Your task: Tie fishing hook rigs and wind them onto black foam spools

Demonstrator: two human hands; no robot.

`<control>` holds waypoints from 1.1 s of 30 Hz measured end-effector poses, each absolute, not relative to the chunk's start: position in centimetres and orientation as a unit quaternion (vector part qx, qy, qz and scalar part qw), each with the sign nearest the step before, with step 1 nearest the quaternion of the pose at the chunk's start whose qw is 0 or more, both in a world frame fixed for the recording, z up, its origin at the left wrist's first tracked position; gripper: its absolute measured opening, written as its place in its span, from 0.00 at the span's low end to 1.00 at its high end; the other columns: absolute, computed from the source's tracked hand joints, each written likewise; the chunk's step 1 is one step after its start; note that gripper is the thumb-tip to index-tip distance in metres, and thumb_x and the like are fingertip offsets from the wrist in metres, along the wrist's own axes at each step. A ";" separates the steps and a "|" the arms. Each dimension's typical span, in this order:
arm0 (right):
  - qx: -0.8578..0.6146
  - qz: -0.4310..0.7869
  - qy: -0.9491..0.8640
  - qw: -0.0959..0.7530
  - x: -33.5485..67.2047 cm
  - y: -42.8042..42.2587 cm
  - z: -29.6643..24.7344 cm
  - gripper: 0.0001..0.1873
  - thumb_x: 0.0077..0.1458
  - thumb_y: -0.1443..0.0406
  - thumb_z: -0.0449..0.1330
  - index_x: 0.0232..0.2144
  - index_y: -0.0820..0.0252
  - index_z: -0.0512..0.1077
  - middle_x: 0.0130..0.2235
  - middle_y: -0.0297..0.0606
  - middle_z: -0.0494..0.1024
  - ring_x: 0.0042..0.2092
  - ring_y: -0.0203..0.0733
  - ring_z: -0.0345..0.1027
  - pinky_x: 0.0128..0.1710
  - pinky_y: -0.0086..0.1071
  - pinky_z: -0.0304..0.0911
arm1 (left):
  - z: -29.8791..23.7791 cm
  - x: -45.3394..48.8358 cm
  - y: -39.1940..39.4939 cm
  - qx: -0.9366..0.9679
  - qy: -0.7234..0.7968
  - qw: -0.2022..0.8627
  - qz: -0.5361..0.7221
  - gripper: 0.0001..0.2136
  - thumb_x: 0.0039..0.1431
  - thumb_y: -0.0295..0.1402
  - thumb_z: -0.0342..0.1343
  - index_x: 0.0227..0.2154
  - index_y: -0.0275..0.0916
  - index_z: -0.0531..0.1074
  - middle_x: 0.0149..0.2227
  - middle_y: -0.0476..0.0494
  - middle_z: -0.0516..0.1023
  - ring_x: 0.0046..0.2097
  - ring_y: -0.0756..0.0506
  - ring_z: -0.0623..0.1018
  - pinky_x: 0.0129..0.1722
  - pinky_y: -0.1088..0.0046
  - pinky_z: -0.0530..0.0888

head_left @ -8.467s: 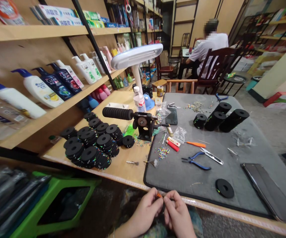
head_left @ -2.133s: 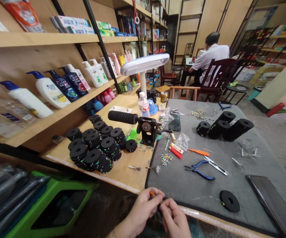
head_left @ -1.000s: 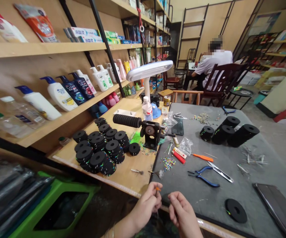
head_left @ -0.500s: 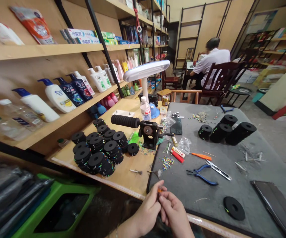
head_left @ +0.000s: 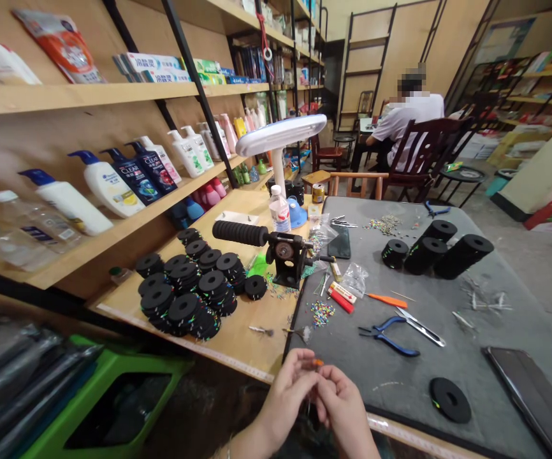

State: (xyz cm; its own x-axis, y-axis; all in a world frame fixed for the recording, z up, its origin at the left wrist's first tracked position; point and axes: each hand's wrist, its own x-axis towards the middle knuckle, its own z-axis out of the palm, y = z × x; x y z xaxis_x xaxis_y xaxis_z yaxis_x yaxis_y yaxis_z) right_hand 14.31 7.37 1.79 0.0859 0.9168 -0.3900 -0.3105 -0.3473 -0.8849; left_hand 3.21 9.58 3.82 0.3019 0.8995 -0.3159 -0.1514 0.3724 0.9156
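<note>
My left hand (head_left: 291,386) and my right hand (head_left: 340,398) meet at the table's front edge, thumbs and fingertips pinched together. A small orange piece (head_left: 319,362) pokes out at the left fingertips; its kind is too small to tell. Whatever the right fingers pinch is hidden between the hands. Just beyond them on the grey mat (head_left: 352,370) lie a small brush-like bundle (head_left: 303,334) and a heap of coloured beads (head_left: 322,313). Blue-handled pliers (head_left: 393,338) and metal snips (head_left: 422,327) lie to the right. A black foam ring (head_left: 450,400) rests nearer the front edge.
Stacks of black foam spools (head_left: 185,308) crowd the wooden tabletop at left, beside a black hand-cranked winder (head_left: 286,255). A red lighter (head_left: 341,300), an orange-handled tool (head_left: 387,299) and a dark phone-like case (head_left: 534,392) lie on the mat. Another person (head_left: 412,115) sits far back.
My left fingers have opened out slightly and the orange piece now shows higher, at their tips. Both hands stay together in nearly the same place. The view has shifted slightly.
</note>
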 end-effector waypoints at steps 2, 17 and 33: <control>-0.545 0.611 -0.279 0.501 14.4 7.3 1.9 0.26 0.38 0.42 0.63 0.22 0.58 0.66 0.08 0.23 0.62 0.11 0.27 0.46 0.11 0.22 0.41 | 4.1 3.3 9.7 0.440 0.472 0.660 0.384 0.09 0.54 0.33 0.57 0.37 0.38 0.68 0.37 0.43 0.75 0.42 0.45 0.74 0.44 0.69 0.69; -0.518 0.603 -0.244 0.555 14.5 7.3 0.9 0.26 0.40 0.44 0.66 0.21 0.59 0.65 0.09 0.20 0.60 0.12 0.24 0.43 0.14 0.20 0.40 | 4.5 3.7 9.3 0.426 0.475 0.645 0.421 0.11 0.55 0.41 0.56 0.29 0.39 0.67 0.32 0.46 0.75 0.35 0.47 0.74 0.34 0.74 0.70; -0.524 0.597 -0.244 0.556 14.6 7.2 0.9 0.25 0.43 0.45 0.64 0.22 0.59 0.66 0.09 0.21 0.60 0.13 0.27 0.43 0.15 0.22 0.41 | 4.7 4.1 9.5 0.418 0.485 0.632 0.436 0.12 0.55 0.43 0.56 0.27 0.39 0.66 0.34 0.46 0.75 0.36 0.47 0.75 0.36 0.73 0.72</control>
